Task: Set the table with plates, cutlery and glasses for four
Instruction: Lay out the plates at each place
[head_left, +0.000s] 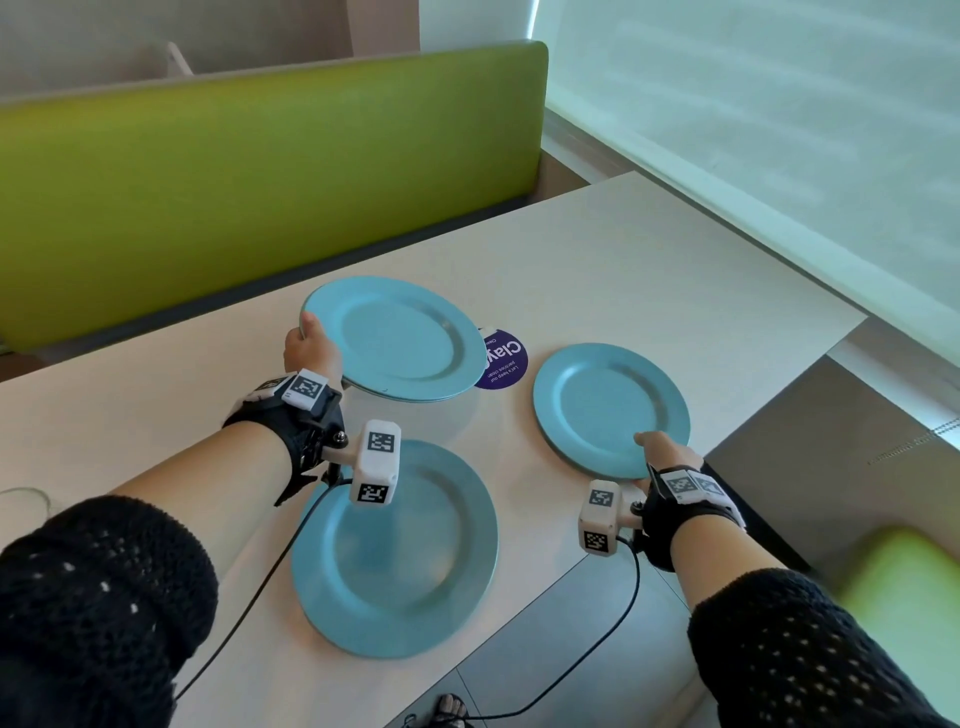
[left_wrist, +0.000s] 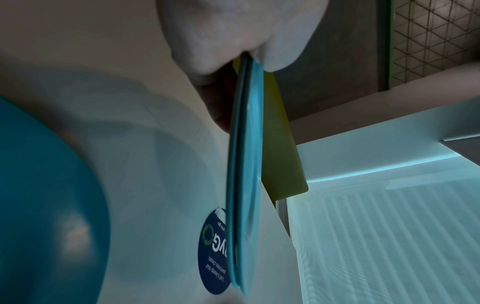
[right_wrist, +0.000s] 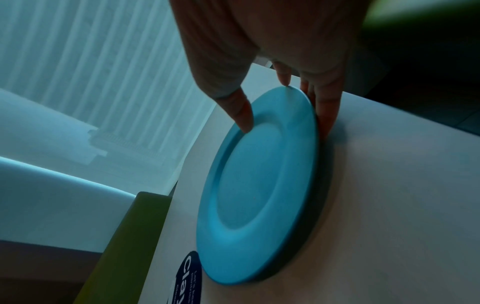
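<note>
Left hand (head_left: 309, 347) grips the left rim of a stack of blue plates (head_left: 395, 345), thumb on top and fingers under. In the left wrist view the stack (left_wrist: 244, 185) shows edge-on with two rims visible, lifted clear of the worktop (head_left: 649, 280). The stack hangs over the middle of the worktop, and its right rim overlaps a round purple sticker (head_left: 506, 366) stuck on the surface.

Right hand (head_left: 662, 457) holds a single blue plate (head_left: 610, 408) at its near rim. The right wrist view shows the thumb (right_wrist: 242, 115) lying on the top face of that plate (right_wrist: 259, 185), with the fingers (right_wrist: 324, 111) down behind the rim against the worktop surface (right_wrist: 389, 185). The plate is near the right edge of the worktop and looks to sit flat or nearly so; whether it is fully down cannot be told.

A third blue plate (head_left: 395, 551) lies flat at the near edge of the worktop, left of centre, with neither hand on it. It sits partly under the left wrist camera unit (head_left: 376, 470). The same plate shows as a blurred blue disc at the left of the left wrist view (left_wrist: 46, 205).

A green padded bench back (head_left: 260, 171) runs along the far side of the worktop. A window blind (head_left: 753, 104) runs along the right side. Both forearms have black knit sleeves (head_left: 104, 587) and strapped wrist rigs with cables.
</note>
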